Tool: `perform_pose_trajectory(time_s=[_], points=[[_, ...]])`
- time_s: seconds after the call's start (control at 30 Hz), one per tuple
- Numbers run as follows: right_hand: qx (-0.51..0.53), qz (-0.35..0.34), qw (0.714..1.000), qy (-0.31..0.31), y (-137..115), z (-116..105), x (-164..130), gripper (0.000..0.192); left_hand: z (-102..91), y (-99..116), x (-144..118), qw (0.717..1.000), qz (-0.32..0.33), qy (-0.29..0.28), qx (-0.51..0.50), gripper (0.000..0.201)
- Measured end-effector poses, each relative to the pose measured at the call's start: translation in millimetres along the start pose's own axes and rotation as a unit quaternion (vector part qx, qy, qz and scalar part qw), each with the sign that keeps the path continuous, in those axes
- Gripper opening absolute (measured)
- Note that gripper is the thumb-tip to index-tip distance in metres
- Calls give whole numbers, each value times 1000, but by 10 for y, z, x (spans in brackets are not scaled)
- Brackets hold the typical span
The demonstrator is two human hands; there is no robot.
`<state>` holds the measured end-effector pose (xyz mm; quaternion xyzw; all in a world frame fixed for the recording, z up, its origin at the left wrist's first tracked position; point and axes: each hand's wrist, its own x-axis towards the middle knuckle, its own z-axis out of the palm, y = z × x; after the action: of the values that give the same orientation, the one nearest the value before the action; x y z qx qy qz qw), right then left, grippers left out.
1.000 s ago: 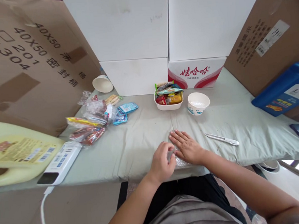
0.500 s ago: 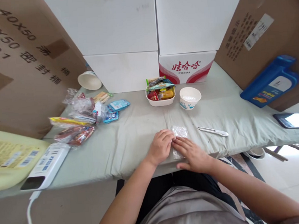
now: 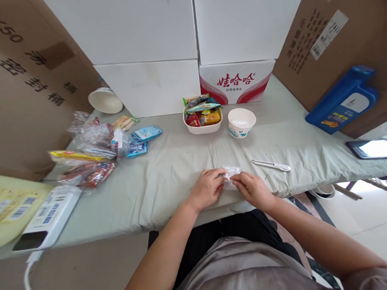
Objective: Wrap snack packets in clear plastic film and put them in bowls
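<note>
Right hand now drawn back off the clear plastic packet, both hands pinching it, left hand half-curled, packet's long axis running left-right.

Two paper cups, one pen, one phone.

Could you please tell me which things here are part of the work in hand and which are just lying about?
In hand:
clear packet, held by left hand and right hand

Lying about:
pen
snack tray
paper bowl
snack pile
phone
</note>
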<state>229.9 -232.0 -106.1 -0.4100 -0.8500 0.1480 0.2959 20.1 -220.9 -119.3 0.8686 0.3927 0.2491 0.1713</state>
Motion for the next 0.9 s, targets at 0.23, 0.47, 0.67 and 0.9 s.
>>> perform_pose_trajectory(time_s=[0.23, 0.47, 0.67, 0.9], points=[[-194, 116, 970, -83, 147, 171, 418, 23, 56, -44, -16, 996, -19, 77, -43, 52], [-202, 56, 977, 43, 279, 29, 437, 19, 65, -32, 13, 999, -3, 46, 9, 25], [-111, -121, 986, -21, 166, 97, 260, 29, 37, -19, -10, 995, 2, 94, -14, 24], [-90, -132, 985, -61, 187, 116, 107, 22, 30, -56, -31, 986, -43, 156, -31, 26]])
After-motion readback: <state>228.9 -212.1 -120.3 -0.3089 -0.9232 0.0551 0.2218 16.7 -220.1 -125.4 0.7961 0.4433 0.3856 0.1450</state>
